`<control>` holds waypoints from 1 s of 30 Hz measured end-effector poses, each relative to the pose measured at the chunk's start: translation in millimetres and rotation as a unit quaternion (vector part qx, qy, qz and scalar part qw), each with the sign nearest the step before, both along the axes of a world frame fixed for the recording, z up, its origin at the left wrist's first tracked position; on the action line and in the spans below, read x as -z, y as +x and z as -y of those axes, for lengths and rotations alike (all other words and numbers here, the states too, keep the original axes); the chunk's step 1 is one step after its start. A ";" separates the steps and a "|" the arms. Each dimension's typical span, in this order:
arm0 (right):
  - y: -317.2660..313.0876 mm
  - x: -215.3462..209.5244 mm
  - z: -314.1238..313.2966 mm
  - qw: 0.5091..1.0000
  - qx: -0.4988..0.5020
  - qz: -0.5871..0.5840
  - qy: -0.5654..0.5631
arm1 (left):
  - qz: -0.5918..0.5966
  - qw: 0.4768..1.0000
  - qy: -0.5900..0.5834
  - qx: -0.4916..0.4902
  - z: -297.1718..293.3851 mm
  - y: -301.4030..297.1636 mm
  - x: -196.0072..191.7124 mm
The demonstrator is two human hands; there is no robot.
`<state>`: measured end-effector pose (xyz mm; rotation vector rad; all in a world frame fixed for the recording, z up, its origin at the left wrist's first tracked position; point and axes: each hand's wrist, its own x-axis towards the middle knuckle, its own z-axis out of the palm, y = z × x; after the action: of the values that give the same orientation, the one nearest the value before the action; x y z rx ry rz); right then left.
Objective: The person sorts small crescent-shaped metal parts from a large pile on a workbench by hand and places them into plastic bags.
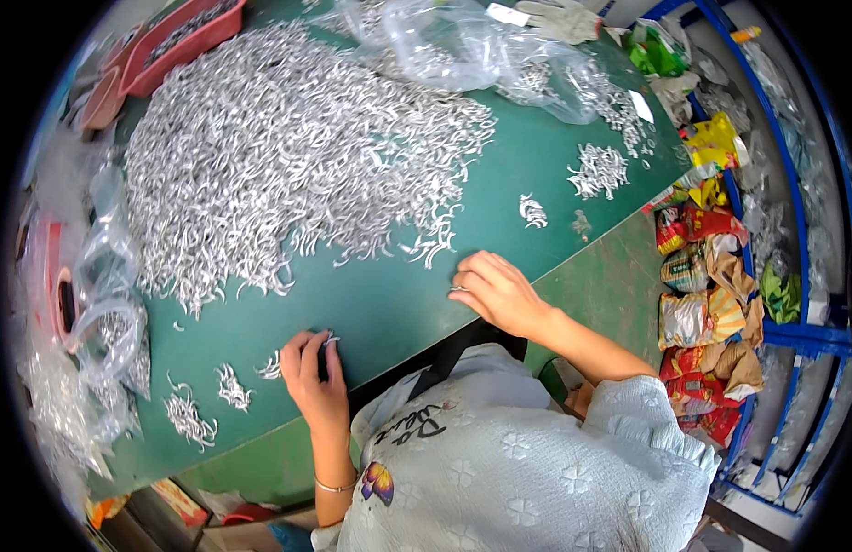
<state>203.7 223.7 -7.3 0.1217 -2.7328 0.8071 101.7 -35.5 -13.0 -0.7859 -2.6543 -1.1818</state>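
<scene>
A big heap of small curved silver metal pieces (pixel 279 147) covers the far part of a green table (pixel 389 304). My left hand (pixel 314 373) rests near the table's front edge, fingers curled around a few of these pieces. My right hand (pixel 495 290) lies flat on the table to the right, fingertips pressing on one or two pieces at the heap's near edge. Small sorted clusters of pieces (pixel 191 414) lie left of my left hand. More clusters (pixel 599 170) sit at the far right of the table.
Clear plastic bags (pixel 444 46) lie at the table's far side and along its left edge (pixel 104 313). A red tray (pixel 182 37) with pieces stands at the far left. Crumpled colourful wrappers (pixel 706 304) pile up by a blue metal rack (pixel 794 331) on the right.
</scene>
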 end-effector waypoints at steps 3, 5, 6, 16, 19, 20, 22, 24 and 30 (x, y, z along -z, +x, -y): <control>19.0 0.5 -25.2 0.997 0.068 -0.013 0.042 | 0.014 1.000 -0.003 -0.004 0.0 2.4 0.1; 31.4 4.0 -38.6 0.994 0.094 -0.029 0.051 | 0.010 1.000 -0.008 -0.004 1.5 2.4 1.8; 36.3 6.9 -43.8 0.992 0.107 -0.038 0.054 | 0.008 1.000 -0.008 -0.003 1.6 2.5 2.4; 50.7 13.3 -96.3 0.944 0.317 -0.080 0.040 | -0.013 1.000 0.003 -0.010 -1.9 4.0 3.5; 49.0 14.0 -113.6 0.943 0.324 -0.061 0.053 | -0.013 1.000 0.003 -0.011 -3.6 3.9 2.9; 45.4 10.7 -119.1 0.938 0.326 -0.059 0.101 | -0.013 1.000 0.004 -0.012 -3.3 3.5 4.4; 33.3 2.7 -128.3 0.925 0.325 -0.053 0.188 | -0.015 1.000 0.002 -0.015 0.2 5.2 5.5; 25.9 4.9 -146.0 0.916 0.330 -0.042 0.224 | -0.021 1.000 -0.001 -0.015 -1.0 3.5 6.3; 5.1 -13.3 -148.2 0.918 0.313 -0.068 0.234 | -0.009 1.000 -0.005 -0.007 -3.0 3.9 3.2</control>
<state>208.8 371.9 6.0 -0.5519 -2.5248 -0.0360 105.6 -32.5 -16.2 -0.7755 -2.6496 -1.1524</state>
